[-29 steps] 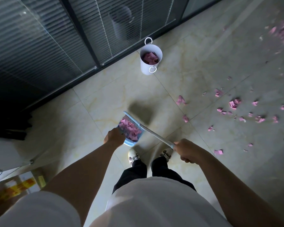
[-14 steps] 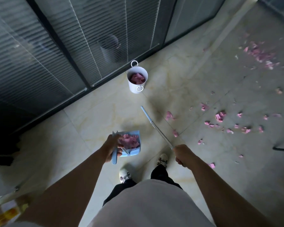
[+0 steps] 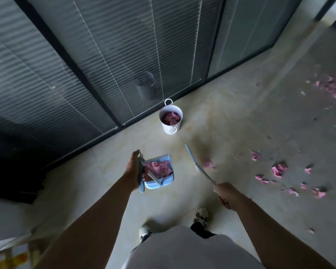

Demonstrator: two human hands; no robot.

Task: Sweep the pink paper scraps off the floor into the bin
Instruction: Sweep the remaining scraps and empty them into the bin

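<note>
The far end of the broom handle (image 3: 192,160) is blurred, and its brush cannot be seen. The left hand (image 3: 133,168) hides part of the dustpan (image 3: 163,180) and its handle. The far right pink scraps (image 3: 332,88) are smeared and cut by the edge. The bin (image 3: 171,125) hides its lower contents. The colourful box (image 3: 10,257) at near left is blurred.

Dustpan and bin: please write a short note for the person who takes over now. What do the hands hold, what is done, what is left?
Left hand grips the handle of the blue dustpan, loaded with pink scraps and not yet tipped.
Right hand grips the broom handle, which points toward the white bin.
The bin stands by the glass wall and already holds some scraps.
Left: empty the dustpan into the bin, then sweep the loose scraps on the floor to the right, and a further pile at far right.
</note>
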